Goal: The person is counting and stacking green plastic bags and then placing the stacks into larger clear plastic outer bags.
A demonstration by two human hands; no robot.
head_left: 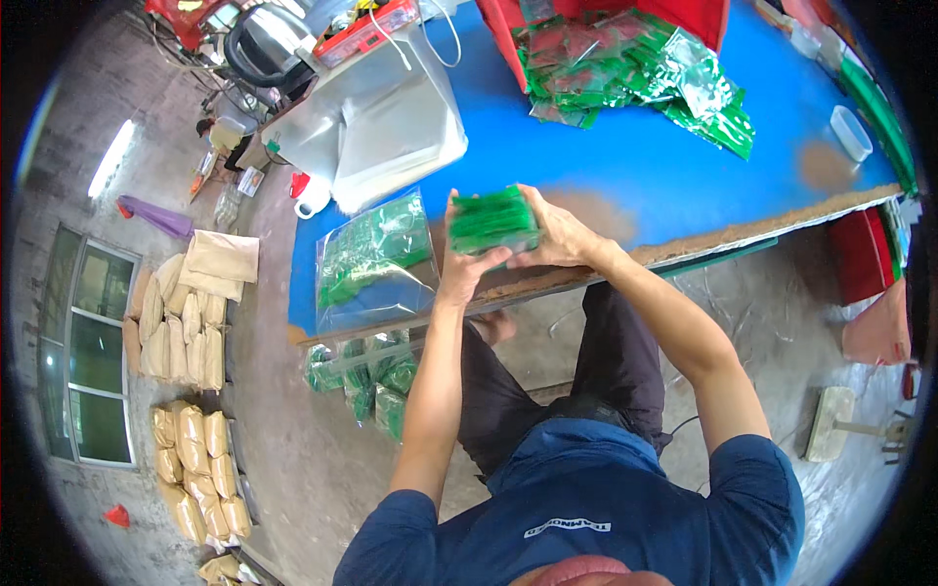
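Note:
A stack of small green packets (491, 217) is held between my two hands, slightly blurred, over the near edge of the blue table. My left hand (463, 266) closes on its left side and underside. My right hand (554, 234) grips its right side, with the thumb along the near face. Just left of my left hand lies a clear plastic bag (376, 249) with green packets inside. Farther off, a loose heap of green and clear packets (635, 73) spills out of a red bin (707, 21) onto the table.
Clear empty bags (401, 146) lie stacked at the table's far left, near a white cup (313, 198). A clear plastic dish (851, 134) sits at the right. Filled bags of green packets (376, 376) are below the left edge. Brown sacks (191, 332) stand along the wall; another person (231, 137) is far off.

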